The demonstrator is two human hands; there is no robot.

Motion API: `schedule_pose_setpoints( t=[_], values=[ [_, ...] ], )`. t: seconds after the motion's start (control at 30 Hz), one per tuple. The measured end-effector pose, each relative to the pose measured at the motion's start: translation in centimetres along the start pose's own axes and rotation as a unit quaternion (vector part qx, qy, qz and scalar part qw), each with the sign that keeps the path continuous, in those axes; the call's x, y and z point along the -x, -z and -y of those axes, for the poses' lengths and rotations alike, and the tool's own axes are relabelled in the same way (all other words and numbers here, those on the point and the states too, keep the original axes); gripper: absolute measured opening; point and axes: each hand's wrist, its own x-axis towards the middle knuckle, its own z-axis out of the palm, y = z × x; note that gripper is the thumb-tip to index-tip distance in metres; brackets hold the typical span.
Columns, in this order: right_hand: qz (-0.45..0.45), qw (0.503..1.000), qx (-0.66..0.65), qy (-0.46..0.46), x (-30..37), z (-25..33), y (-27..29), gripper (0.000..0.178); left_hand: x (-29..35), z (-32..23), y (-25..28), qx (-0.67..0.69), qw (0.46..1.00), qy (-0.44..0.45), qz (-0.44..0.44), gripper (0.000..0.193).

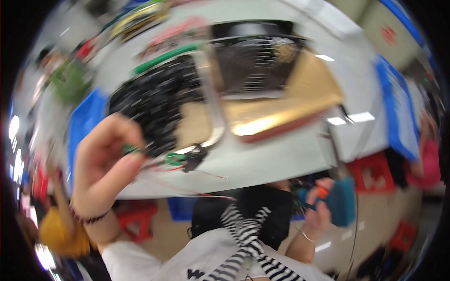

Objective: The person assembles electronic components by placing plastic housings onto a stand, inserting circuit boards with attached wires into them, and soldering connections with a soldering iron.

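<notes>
At the near edge of a glossy white counter [262, 159], a person's left hand [105, 159] is raised, its grip pinching a small green part [131, 149] between thumb and curled fingers; thin red wires [197, 174] trail from it toward a second green piece [174, 159] lying on the counter's front edge. Just behind sits a tray [154, 103] heaped with small black parts, beside a flat cardboard sheet [281, 117]. Below the counter's edge, the right hand [318, 210] closes its grip around a teal tool [342, 201] with an orange button. Motion blur softens every outline.
</notes>
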Motion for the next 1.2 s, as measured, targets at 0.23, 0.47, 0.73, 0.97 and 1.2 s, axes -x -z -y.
schedule_pose_setpoints(
  t=[0.23, 0.47, 0.73, 0.97, 1.2],
  values=[
    [0.048, 0.997, -0.010, 0.059, -1.2, -0.2, 3.0, 0.051, 7.7, 2.3, 9.8, -0.035, 0.987, 0.061, -0.142, 0.011],
    [0.101, 0.992, 0.036, 0.072, -1.9, -0.1, 2.7, 0.049, 12.9, 10.9, 18.8, 0.040, 0.915, 0.008, -0.401, 0.010],
    [0.057, 0.994, 0.062, 0.071, -1.4, 0.2, 1.5, 0.042, 18.2, 19.6, 18.4, -0.133, 0.908, 0.262, -0.298, 0.019],
    [0.052, 0.995, 0.053, 0.068, -1.5, -0.4, 1.8, 0.043, 15.5, 15.3, 15.0, -0.502, 0.756, 0.355, -0.223, 0.025],
    [0.074, 0.994, 0.031, 0.074, -0.5, 1.1, -0.3, 0.049, 5.5, 8.3, 4.6, -0.568, 0.787, -0.131, -0.204, 0.011]
  ],
)
